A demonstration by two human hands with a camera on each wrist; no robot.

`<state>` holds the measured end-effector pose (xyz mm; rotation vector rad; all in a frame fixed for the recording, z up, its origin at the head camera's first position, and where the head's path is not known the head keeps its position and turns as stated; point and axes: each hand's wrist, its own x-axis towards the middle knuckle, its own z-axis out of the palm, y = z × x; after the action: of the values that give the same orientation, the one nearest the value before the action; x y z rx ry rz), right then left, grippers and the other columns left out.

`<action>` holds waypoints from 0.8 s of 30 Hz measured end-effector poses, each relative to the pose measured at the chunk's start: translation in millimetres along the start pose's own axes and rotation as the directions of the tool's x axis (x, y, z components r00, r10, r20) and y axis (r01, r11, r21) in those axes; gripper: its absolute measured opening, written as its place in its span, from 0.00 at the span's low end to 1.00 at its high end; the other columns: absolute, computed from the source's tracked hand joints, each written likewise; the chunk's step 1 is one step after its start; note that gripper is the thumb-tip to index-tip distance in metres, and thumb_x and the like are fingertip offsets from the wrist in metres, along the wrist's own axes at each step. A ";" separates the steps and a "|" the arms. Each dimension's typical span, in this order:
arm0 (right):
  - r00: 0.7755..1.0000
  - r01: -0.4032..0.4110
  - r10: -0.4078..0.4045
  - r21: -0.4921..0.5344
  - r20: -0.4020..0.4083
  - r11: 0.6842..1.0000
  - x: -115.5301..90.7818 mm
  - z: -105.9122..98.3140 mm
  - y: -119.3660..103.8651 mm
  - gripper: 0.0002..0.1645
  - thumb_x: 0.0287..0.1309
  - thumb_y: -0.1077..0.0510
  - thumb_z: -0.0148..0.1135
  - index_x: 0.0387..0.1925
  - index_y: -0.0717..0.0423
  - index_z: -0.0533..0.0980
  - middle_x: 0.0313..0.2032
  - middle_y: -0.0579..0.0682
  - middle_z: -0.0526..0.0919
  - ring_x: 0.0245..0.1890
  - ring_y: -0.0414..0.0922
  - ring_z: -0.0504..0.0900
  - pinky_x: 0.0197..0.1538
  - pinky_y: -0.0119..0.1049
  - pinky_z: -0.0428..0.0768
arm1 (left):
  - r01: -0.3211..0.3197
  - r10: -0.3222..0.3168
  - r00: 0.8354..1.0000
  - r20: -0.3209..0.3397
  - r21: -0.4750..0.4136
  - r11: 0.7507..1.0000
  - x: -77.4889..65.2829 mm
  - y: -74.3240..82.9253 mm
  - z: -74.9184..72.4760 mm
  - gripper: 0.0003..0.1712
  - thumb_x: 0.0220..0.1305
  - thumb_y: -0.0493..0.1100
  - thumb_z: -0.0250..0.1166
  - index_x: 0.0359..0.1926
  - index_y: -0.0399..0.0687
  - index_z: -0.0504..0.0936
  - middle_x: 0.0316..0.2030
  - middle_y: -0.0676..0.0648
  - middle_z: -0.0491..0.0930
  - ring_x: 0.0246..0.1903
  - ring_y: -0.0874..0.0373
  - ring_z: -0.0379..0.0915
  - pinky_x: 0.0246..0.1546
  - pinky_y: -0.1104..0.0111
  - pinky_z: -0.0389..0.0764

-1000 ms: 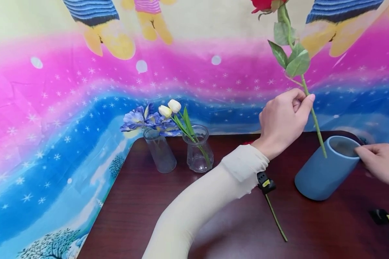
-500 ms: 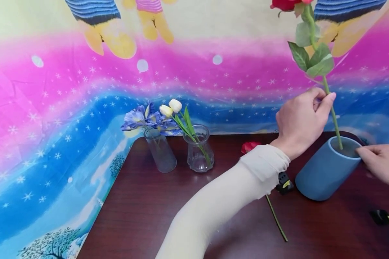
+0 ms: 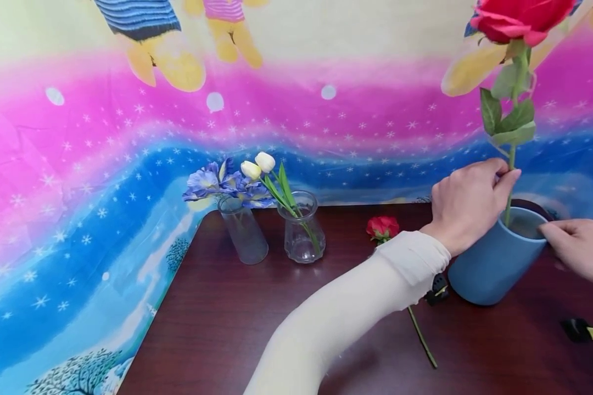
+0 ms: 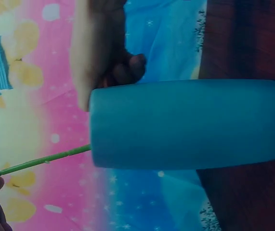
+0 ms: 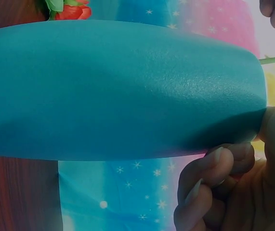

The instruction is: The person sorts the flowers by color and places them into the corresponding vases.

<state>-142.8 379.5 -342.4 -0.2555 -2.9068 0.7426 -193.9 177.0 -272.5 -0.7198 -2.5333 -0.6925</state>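
Note:
My left hand (image 3: 469,206) pinches the green stem of a red rose (image 3: 524,19) between thumb and fingers. The stem's lower end is inside the mouth of a blue vase (image 3: 494,269), and in the left wrist view the stem (image 4: 45,160) runs past the rim. On the vase's right side, my right hand (image 3: 580,244) grips the rim with its thumb and curled fingers, which the right wrist view shows close against the wall. Another red rose (image 3: 382,226) lies on the table, its stem partly hidden by my left forearm.
Left of the blue vase stand a glass vase (image 3: 303,241) holding white tulips (image 3: 258,165) and a narrow grey-tinted glass vase (image 3: 247,236) with blue-purple flowers (image 3: 227,184). All rest on a dark wooden table (image 3: 217,323). A colourful printed cloth (image 3: 104,137) hangs behind.
My left hand has moved right and then down with the rose, bringing the stem's end from outside the blue vase into its mouth. The right hand stays on the rim.

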 end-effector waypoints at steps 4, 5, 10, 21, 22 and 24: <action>1.000 0.001 -0.001 -0.001 0.003 1.000 0.3 -0.6 -0.3 0.31 0.75 0.54 0.35 0.14 0.57 0.68 0.12 0.50 0.70 0.14 0.45 0.67 0.25 0.36 0.63 | -0.016 0.016 0.999 0.035 0.015 1.000 -3.8 -0.1 8.9 0.13 0.75 0.64 0.51 0.48 0.79 0.81 0.22 0.69 0.71 0.19 0.78 0.62 0.19 0.81 0.62; 1.000 -0.001 0.001 -0.001 0.006 1.000 0.6 -0.4 0.2 0.31 0.75 0.54 0.35 0.14 0.57 0.67 0.12 0.50 0.70 0.14 0.46 0.67 0.25 0.36 0.63 | -0.021 0.020 0.999 0.042 0.020 1.000 -4.8 -0.2 11.0 0.14 0.75 0.64 0.51 0.49 0.79 0.82 0.22 0.69 0.71 0.19 0.78 0.62 0.18 0.81 0.62; 1.000 0.000 0.000 0.006 0.015 1.000 2.3 1.2 2.4 0.32 0.76 0.51 0.32 0.15 0.56 0.64 0.13 0.50 0.69 0.14 0.48 0.67 0.25 0.38 0.62 | -0.026 0.022 0.998 0.064 0.054 0.998 -7.2 0.3 18.8 0.12 0.74 0.64 0.51 0.48 0.81 0.82 0.21 0.70 0.71 0.20 0.78 0.63 0.18 0.80 0.61; 1.000 0.019 -0.019 0.017 0.019 1.000 1.5 0.8 4.2 0.33 0.77 0.49 0.31 0.13 0.53 0.62 0.11 0.50 0.68 0.13 0.48 0.66 0.24 0.39 0.61 | -0.054 0.048 0.995 0.084 0.065 0.996 -10.9 12.2 27.0 0.13 0.74 0.65 0.50 0.48 0.85 0.82 0.25 0.74 0.76 0.21 0.79 0.66 0.17 0.79 0.60; 1.000 0.018 -0.018 0.016 0.023 1.000 1.4 0.9 4.4 0.33 0.77 0.49 0.31 0.13 0.53 0.62 0.12 0.50 0.68 0.13 0.48 0.65 0.24 0.39 0.61 | -0.055 0.049 0.995 0.086 0.067 0.996 -12.0 12.6 28.4 0.13 0.74 0.65 0.50 0.48 0.85 0.82 0.26 0.74 0.77 0.21 0.79 0.66 0.17 0.79 0.60; 0.999 0.015 -0.015 0.015 0.028 1.000 1.3 1.2 5.3 0.33 0.78 0.49 0.30 0.14 0.52 0.62 0.12 0.50 0.68 0.13 0.48 0.65 0.24 0.40 0.61 | -0.054 0.046 0.994 0.099 0.075 0.996 -13.9 13.4 31.3 0.14 0.74 0.66 0.51 0.50 0.87 0.81 0.29 0.75 0.79 0.22 0.79 0.68 0.17 0.79 0.60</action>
<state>-143.5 383.8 -345.9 -0.2230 -2.9253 0.7710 -183.1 199.3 -299.7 -0.8054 -2.6044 -0.5510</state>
